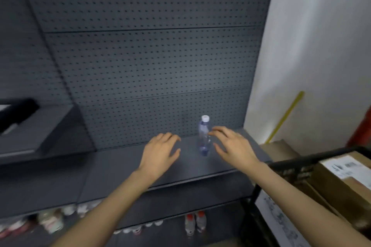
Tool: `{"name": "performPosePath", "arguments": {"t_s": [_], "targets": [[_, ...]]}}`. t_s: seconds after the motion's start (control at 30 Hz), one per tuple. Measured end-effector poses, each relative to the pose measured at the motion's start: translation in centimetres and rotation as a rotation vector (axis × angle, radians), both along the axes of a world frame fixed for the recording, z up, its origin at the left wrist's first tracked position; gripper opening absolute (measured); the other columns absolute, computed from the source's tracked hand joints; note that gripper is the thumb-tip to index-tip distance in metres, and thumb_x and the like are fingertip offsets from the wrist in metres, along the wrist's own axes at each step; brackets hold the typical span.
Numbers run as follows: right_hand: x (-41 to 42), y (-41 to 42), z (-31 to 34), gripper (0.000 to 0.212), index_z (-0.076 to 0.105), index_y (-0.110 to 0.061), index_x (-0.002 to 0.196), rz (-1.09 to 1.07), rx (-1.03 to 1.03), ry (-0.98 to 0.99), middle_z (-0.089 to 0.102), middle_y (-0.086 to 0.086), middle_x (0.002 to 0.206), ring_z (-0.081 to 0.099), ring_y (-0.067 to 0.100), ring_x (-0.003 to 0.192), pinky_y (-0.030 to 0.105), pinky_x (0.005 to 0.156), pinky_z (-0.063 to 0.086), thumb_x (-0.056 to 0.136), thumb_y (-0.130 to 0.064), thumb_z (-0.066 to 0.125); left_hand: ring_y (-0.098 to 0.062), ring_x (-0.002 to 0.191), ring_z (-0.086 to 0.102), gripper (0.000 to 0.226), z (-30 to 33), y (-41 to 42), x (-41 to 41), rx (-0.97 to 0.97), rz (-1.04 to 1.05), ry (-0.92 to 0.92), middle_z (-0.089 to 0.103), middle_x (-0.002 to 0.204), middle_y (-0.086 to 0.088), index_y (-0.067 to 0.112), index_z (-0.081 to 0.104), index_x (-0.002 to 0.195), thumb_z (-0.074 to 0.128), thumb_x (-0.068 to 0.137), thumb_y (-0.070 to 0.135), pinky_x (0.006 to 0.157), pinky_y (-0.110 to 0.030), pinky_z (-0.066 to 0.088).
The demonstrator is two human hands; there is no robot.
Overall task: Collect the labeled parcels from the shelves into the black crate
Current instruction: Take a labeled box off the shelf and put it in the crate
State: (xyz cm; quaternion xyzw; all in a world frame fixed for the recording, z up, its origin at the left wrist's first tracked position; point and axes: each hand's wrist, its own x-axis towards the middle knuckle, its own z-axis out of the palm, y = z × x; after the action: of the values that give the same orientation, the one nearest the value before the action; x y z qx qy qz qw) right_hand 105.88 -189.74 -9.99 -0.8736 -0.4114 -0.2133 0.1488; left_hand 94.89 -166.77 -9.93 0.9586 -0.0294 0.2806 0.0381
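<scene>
A clear water bottle (204, 136) with a white cap stands upright on the dark grey shelf (124, 164). My right hand (233, 146) hovers just right of it, fingers spread and relaxed, fingertips near the bottle but holding nothing. My left hand (159, 153) floats over the shelf to the bottle's left, fingers loosely bent, empty. At the right edge sits the black crate (305, 161), holding a brown cardboard parcel (349, 178) with a white label.
A grey pegboard (152, 62) backs the shelf. A higher shelf (40, 126) at left carries a dark object (16, 112). Lower shelves hold several bottles (195, 222). A white wall (321, 46) with a yellow strip and another cardboard box (279, 149) lie to the right.
</scene>
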Motion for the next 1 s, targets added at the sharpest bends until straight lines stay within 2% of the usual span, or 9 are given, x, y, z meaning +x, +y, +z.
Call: {"name": "performPosePath", "arguments": {"t_s": [0.17, 0.33, 0.5, 0.57, 0.67, 0.77, 0.87, 1.0], "targets": [[-5.8, 12.7, 1.2, 0.037, 0.061, -0.022, 0.116, 0.247, -0.068, -0.024, 0.06, 0.0, 0.123, 0.064, 0.022, 0.101, 0.035, 0.072, 0.054, 0.08, -0.021, 0.069, -0.018, 0.075, 0.06, 0.026, 1.3, 9.7, -11.8, 0.03, 0.24, -0.017, 0.062, 0.084, 0.005, 0.02, 0.063, 0.092, 0.075, 0.071, 0.029, 0.066, -0.028, 0.049], [-15.2, 25.4, 2.2, 0.034, 0.056, -0.025, 0.125, 0.449, -0.098, -0.031, 0.052, -0.004, 0.133, 0.057, 0.019, 0.115, 0.038, 0.089, 0.048, 0.091, -0.027, 0.056, -0.018, 0.078, 0.059, 0.024, 3.2, 19.3, -26.7, 0.056, 0.471, 0.012, 0.061, 0.085, 0.006, 0.023, 0.06, 0.094, 0.072, 0.074, 0.03, 0.067, -0.031, 0.049], [-25.6, 37.1, 3.0, 0.024, 0.061, -0.025, 0.116, 0.646, -0.06, -0.043, 0.055, -0.005, 0.121, 0.059, 0.017, 0.106, 0.034, 0.084, 0.047, 0.093, -0.029, 0.053, -0.02, 0.083, 0.06, 0.029, 4.1, 26.3, -39.8, 0.021, 0.675, 0.043, 0.063, 0.089, 0.002, 0.02, 0.061, 0.097, 0.072, 0.074, 0.031, 0.067, -0.03, 0.049], [-30.1, 41.3, 3.1, 0.025, 0.059, -0.027, 0.118, 0.722, -0.053, -0.032, 0.053, -0.007, 0.122, 0.056, 0.014, 0.107, 0.033, 0.085, 0.045, 0.095, -0.03, 0.05, -0.018, 0.089, 0.057, 0.028, 4.3, 28.1, -44.7, -0.05, 0.746, 0.043, 0.062, 0.095, 0.002, 0.021, 0.06, 0.102, 0.066, 0.078, 0.033, 0.07, -0.031, 0.047], [-36.6, 46.9, 2.8, 0.026, 0.059, -0.028, 0.119, 0.843, -0.051, -0.016, 0.054, -0.008, 0.12, 0.055, 0.014, 0.108, 0.032, 0.087, 0.042, 0.095, -0.031, 0.05, -0.02, 0.088, 0.057, 0.027, 4.3, 30.7, -51.6, -0.031, 0.839, 0.05, 0.061, 0.093, 0.003, 0.021, 0.06, 0.103, 0.062, 0.079, 0.033, 0.07, -0.032, 0.045], [-42.1, 51.9, 2.7, 0.027, 0.058, -0.026, 0.12, 0.949, -0.082, -0.018, 0.055, -0.006, 0.119, 0.055, 0.015, 0.107, 0.032, 0.086, 0.042, 0.094, -0.03, 0.05, -0.021, 0.084, 0.057, 0.029, 4.5, 33.3, -57.4, 0.026, 0.944, 0.111, 0.062, 0.091, 0.002, 0.019, 0.06, 0.101, 0.064, 0.076, 0.034, 0.067, -0.032, 0.045], [-46.2, 56.4, 3.0, 0.027, 0.057, -0.026, 0.12, 1.032, -0.084, -0.003, 0.055, -0.006, 0.12, 0.055, 0.014, 0.108, 0.032, 0.086, 0.043, 0.094, -0.029, 0.05, -0.018, 0.072, 0.058, 0.032, 4.5, 35.8, -61.4, 0.096, 1.048, 0.172, 0.061, 0.081, 0.005, 0.021, 0.062, 0.093, 0.075, 0.066, 0.032, 0.059, -0.026, 0.045], [-49.9, 62.7, 3.1, 0.028, 0.054, -0.029, 0.122, 1.124, -0.091, -0.02, 0.053, -0.01, 0.122, 0.052, 0.011, 0.111, 0.026, 0.087, 0.039, 0.096, -0.032, 0.047, -0.018, 0.067, 0.058, 0.032, 3.8, 39.7, -64.9, 0.079, 1.145, 0.145, 0.06, 0.076, 0.006, 0.021, 0.061, 0.091, 0.076, 0.065, 0.031, 0.056, -0.027, 0.046]]}}
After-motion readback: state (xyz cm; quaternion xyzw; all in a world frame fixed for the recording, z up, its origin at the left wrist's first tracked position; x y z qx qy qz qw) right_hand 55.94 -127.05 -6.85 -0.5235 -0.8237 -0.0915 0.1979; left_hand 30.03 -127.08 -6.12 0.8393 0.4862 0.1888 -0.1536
